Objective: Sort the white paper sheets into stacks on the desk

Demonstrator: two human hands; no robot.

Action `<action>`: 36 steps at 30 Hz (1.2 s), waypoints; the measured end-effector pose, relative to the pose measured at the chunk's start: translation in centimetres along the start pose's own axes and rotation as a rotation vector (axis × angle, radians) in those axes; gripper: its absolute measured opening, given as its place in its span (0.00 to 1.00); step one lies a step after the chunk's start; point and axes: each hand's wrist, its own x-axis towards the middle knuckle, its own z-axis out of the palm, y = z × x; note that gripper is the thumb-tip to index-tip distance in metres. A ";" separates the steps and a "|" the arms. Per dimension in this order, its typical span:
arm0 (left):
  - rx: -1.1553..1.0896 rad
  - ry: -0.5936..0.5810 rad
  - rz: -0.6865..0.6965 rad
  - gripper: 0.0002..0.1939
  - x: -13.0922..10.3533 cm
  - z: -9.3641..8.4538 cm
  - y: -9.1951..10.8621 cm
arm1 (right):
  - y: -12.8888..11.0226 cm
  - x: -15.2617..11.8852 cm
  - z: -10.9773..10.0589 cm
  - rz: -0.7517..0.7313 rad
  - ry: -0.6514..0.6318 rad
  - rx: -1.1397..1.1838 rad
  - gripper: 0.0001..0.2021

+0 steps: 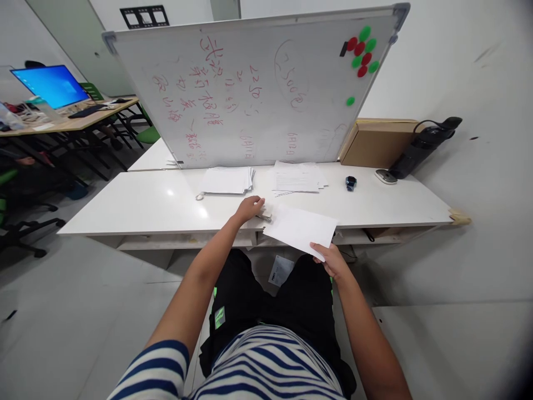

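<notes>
While the right hand (pixel 330 260) grips the white paper (pixel 300 228) by its near right corner, thumb on top and fingers underneath, the left hand (pixel 249 208) is in at the opposite end, fingers curled closed on a small metallic tool (pixel 265 215). And that tool is right up at the paper's left edge, though whether it has the sheet between its parts is too small to tell! The paper slants out over the front edge of the white counter (pixel 137 203), partly above the black trousers (pixel 266 300). Just beyond the hands, two piles: a blank-topped paper stack (pixel 227 180) on the left, a small ring-shaped item (pixel 200 196) by its near corner, and printed pages (pixel 295 178) to the right, edges fanned unevenly. Over to the right we go, and there's a dark watch (pixel 350 183), then a grey-and-white mouse (pixel 386 176) next to a black bottle (pixel 425 147), with a cardboard box (pixel 378 143) behind. Across the back rises the whiteboard (pixel 250 111), red writing over it, red and green magnets (pixel 362 53) clustered near its upper right corner.
</notes>
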 end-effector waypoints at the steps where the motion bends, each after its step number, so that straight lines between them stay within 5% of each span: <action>1: 0.002 0.008 0.010 0.25 0.5 0.1 0.2 | -0.1 0.2 -0.1 0.006 -0.002 -0.005 0.19; 8: 0.046 -0.018 0.009 0.29 2.8 1.7 1.0 | -1.3 0.0 -0.7 -0.010 0.039 -0.022 0.19; 13: -0.018 0.014 -0.022 0.28 2.6 1.7 0.4 | -1.1 0.2 -0.3 -0.017 0.124 0.015 0.20; 23: 0.049 -0.045 -0.018 0.30 2.5 1.7 0.5 | 0.1 1.7 1.5 -0.039 0.089 -0.007 0.20; 36: 0.274 -0.076 -0.043 0.29 2.5 2.7 0.7 | -0.2 2.7 0.4 -0.003 0.120 -0.051 0.24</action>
